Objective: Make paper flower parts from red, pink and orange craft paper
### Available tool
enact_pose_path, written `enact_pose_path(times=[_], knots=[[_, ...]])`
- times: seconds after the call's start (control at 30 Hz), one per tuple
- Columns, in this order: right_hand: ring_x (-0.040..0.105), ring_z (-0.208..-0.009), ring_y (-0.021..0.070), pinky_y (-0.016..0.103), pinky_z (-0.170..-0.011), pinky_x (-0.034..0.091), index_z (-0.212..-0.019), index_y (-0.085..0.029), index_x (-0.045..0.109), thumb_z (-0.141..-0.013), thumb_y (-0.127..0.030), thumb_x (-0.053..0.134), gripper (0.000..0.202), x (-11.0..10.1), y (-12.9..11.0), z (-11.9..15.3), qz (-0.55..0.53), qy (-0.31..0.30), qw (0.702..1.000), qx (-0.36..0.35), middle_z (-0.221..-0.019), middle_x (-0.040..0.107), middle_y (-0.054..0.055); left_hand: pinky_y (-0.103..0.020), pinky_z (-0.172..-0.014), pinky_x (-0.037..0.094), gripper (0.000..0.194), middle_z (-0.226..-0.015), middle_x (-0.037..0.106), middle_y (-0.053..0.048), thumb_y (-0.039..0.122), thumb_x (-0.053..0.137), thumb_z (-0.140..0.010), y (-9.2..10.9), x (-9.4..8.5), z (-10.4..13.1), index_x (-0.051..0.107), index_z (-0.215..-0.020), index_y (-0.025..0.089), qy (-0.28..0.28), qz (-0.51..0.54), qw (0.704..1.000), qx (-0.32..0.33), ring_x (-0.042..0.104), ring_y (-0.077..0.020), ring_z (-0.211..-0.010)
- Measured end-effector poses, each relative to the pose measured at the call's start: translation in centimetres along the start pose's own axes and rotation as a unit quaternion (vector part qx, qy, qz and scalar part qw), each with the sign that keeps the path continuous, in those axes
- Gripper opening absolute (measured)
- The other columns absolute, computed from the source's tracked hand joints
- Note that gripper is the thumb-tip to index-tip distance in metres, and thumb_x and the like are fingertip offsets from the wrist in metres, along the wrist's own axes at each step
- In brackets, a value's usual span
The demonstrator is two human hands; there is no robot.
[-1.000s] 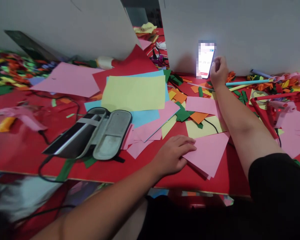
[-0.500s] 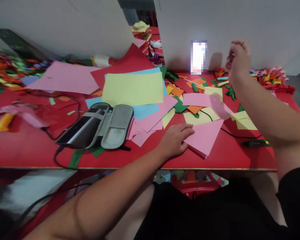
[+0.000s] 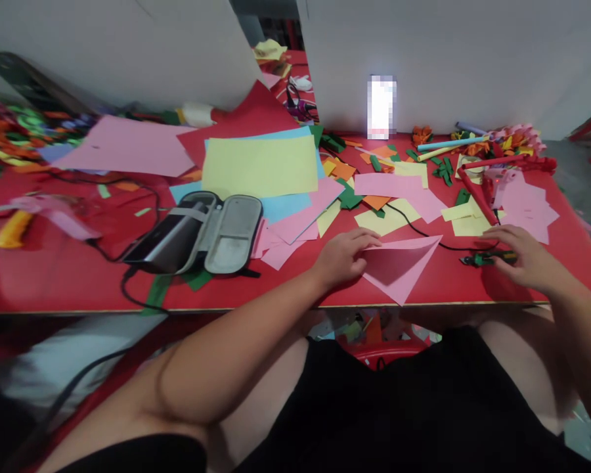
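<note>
My left hand (image 3: 345,258) is closed on the left edge of a folded pink paper sheet (image 3: 398,263), thumb below and fingers above. The upper layer of the sheet is lifted, and its pointed corner hangs towards the table's front edge. To the right, my right hand (image 3: 525,261) hovers over a green-and-black hand tool (image 3: 485,258) with a metal tip, which looks like pliers. Its fingers and thumb are apart on either side of the handle; whether they touch it I cannot tell.
A pink glue gun (image 3: 495,187) and red paper sticks (image 3: 477,194) lie beyond my right hand. An open grey case (image 3: 234,236) stands at left, near a yellow sheet (image 3: 261,167). A lit phone (image 3: 381,108) leans on the wall. A black cable (image 3: 414,226) crosses paper scraps.
My right hand has come down from its raised position near the wall to the tool at right. The pink sheet's fold has opened, its upper layer lifting under my left hand.
</note>
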State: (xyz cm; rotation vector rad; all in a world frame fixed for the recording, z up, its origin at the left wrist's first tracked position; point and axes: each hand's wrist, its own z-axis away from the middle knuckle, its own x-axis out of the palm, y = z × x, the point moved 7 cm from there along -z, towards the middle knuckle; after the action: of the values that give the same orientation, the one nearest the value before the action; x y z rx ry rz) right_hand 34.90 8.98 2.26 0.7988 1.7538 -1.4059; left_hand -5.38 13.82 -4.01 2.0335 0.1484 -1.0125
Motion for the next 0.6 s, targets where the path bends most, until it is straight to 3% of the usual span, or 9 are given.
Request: enact_pose_path(times=[0.1, 0.2, 0.27, 0.33, 0.43, 0.5, 0.6], knots=[[0.075, -0.131, 0.0613, 0.083, -0.112, 0.055, -0.111, -0.063, 0.085, -0.063, -0.030, 0.085, 0.058, 1.0, 2.2, 1.3, 0.007, -0.007, 1.000, -0.006, -0.132, 0.082, 0.013, -0.053, -0.114, 0.067, 0.060, -0.150, 0.081, -0.010, 0.001, 0.062, -0.081, 0.5, 0.8, -0.3, 0.080, -0.134, 0.023, -0.032, -0.022, 0.998, 0.043, 0.079, -0.0306, -0.138], [0.078, -0.125, 0.0554, 0.080, -0.113, 0.059, -0.112, -0.051, 0.087, -0.068, -0.033, 0.081, 0.048, 1.7, 2.5, 1.4, 0.005, -0.024, 1.000, -0.014, -0.125, 0.081, 0.013, -0.055, -0.117, 0.065, 0.062, -0.150, 0.081, -0.011, 0.001, 0.063, -0.079, 0.5, 1.1, -0.4, 0.080, -0.135, 0.022, -0.042, -0.031, 0.997, 0.059, 0.077, -0.0314, -0.141], [0.078, -0.120, 0.0521, 0.077, -0.111, 0.061, -0.109, -0.045, 0.087, -0.072, -0.036, 0.080, 0.039, 1.5, 2.5, 1.2, 0.011, -0.017, 1.000, -0.011, -0.120, 0.079, 0.014, -0.056, -0.118, 0.064, 0.060, -0.149, 0.081, -0.012, 0.003, 0.063, -0.079, 0.5, 0.9, -0.3, 0.079, -0.135, 0.021, -0.031, -0.025, 0.997, 0.068, 0.077, -0.0320, -0.141], [0.077, -0.117, 0.0501, 0.072, -0.107, 0.062, -0.105, -0.047, 0.086, -0.075, -0.038, 0.080, 0.032, 0.9, 2.9, 1.0, 0.013, -0.004, 1.000, -0.002, -0.117, 0.077, 0.015, -0.058, -0.119, 0.063, 0.058, -0.148, 0.081, -0.013, 0.007, 0.062, -0.081, 0.7, 0.5, -0.3, 0.078, -0.135, 0.021, -0.020, -0.004, 0.996, 0.088, 0.077, -0.0324, -0.140], [0.076, -0.113, 0.0482, 0.069, -0.103, 0.060, -0.105, -0.044, 0.084, -0.081, -0.041, 0.078, 0.024, 0.0, 4.3, 1.2, 0.031, 0.022, 0.999, 0.006, -0.113, 0.077, 0.017, -0.057, -0.117, 0.064, 0.054, -0.146, 0.081, -0.013, 0.012, 0.062, -0.082, 1.9, 0.1, -0.4, 0.077, -0.133, 0.024, -0.050, 0.062, 0.984, 0.157, 0.078, -0.0321, -0.137], [0.075, -0.112, 0.0479, 0.069, -0.103, 0.059, -0.108, -0.033, 0.083, -0.086, -0.041, 0.074, 0.026, -0.4, 5.0, 1.7, 0.072, 0.035, 0.997, 0.004, -0.113, 0.077, 0.022, -0.053, -0.106, 0.066, 0.040, -0.137, 0.083, -0.012, 0.014, 0.061, -0.082, 3.1, -0.4, -0.8, 0.078, -0.117, 0.024, -0.063, 0.114, 0.972, 0.198, 0.081, -0.0310, -0.124], [0.073, -0.114, 0.0480, 0.069, -0.103, 0.057, -0.112, -0.019, 0.082, -0.095, -0.040, 0.067, 0.031, -0.9, 3.7, 2.4, 0.149, 0.037, 0.988, -0.022, -0.119, 0.077, 0.029, -0.045, -0.095, 0.064, 0.016, -0.119, 0.083, -0.009, 0.012, 0.060, -0.084, 4.3, -1.2, -2.0, 0.071, -0.089, 0.023, -0.033, 0.177, 0.967, 0.182, 0.080, -0.0256, -0.106]])
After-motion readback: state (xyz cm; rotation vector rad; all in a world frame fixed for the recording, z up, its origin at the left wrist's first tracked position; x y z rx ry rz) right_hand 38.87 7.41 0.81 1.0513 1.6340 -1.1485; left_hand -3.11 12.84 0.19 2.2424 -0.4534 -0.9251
